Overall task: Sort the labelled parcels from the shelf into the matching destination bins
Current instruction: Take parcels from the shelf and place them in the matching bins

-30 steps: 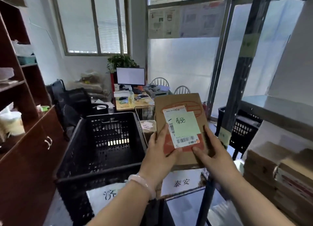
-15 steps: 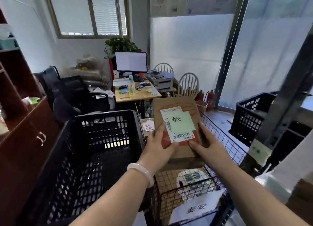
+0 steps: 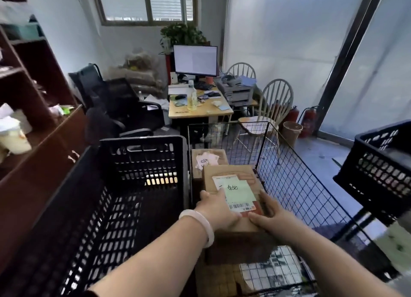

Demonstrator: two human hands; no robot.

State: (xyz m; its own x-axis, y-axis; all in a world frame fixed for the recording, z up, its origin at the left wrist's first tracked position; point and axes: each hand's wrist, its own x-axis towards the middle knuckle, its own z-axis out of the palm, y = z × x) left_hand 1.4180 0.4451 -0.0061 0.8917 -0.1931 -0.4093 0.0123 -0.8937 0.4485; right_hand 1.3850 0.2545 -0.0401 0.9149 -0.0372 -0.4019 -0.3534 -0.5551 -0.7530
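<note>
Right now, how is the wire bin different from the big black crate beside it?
The wire bin has thin open mesh walls; the black crate has thick slotted plastic walls. The wire bin already holds cardboard parcels, and both hands, left hand and right hand, are holding the labelled parcel inside it; the crate looks empty. They stand side by side, both open-topped.

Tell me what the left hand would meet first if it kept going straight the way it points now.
The left hand already rests on the held parcel. Pushed straight on, it would probably meet the other parcel lying further back in the wire bin, though depth is unclear.
</note>
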